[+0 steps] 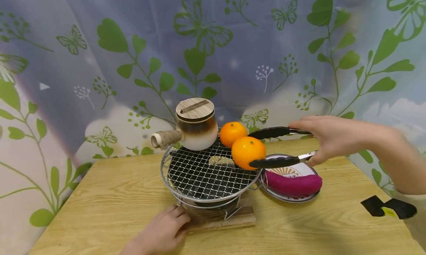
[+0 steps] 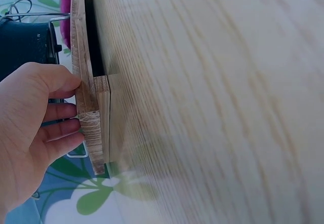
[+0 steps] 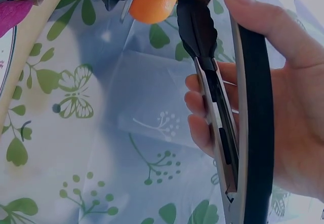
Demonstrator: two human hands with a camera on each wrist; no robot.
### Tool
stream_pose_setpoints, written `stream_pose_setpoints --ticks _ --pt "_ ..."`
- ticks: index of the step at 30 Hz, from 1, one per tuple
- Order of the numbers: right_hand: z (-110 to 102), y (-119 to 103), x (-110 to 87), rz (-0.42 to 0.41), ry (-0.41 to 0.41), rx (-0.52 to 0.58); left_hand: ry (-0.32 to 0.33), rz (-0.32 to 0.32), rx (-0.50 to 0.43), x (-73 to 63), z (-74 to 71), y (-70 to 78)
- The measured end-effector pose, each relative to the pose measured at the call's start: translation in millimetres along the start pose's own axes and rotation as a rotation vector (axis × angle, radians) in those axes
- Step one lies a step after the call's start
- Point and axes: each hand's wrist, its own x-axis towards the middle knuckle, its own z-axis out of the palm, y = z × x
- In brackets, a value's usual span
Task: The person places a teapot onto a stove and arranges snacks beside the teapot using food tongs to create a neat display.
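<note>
My right hand grips a pair of black-tipped metal tongs. The tong tips lie on either side of the nearer orange, over the right part of the round wire grill. A second orange sits just behind it, by the grill's back right rim. My left hand holds the front left edge of the wooden board under the grill, its fingers bent against the wood. On the grill's back left stands a lidded clay pot with a rope-wrapped side handle.
Right of the grill, a plate carries a purple, elongated vegetable. The light wooden table extends to the left. Behind it hangs a cloth patterned with leaves and butterflies. A wire handle juts from the grill towards the plate.
</note>
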Motion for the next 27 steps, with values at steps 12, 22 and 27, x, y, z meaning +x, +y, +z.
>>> stream_pose_setpoints --ticks 12,22,27 --pt "-8 -10 18.9 -0.003 -0.089 -0.009 0.019 0.001 0.004 -0.8 0.2 -0.5" --pt "-7 -11 25.1 0.005 -0.141 -0.014 0.011 -0.001 0.004 -0.9 -0.7 0.2" --pt "-6 -11 26.6 0.015 -0.161 -0.004 0.012 -0.008 0.001 -0.8 -1.1 0.7"
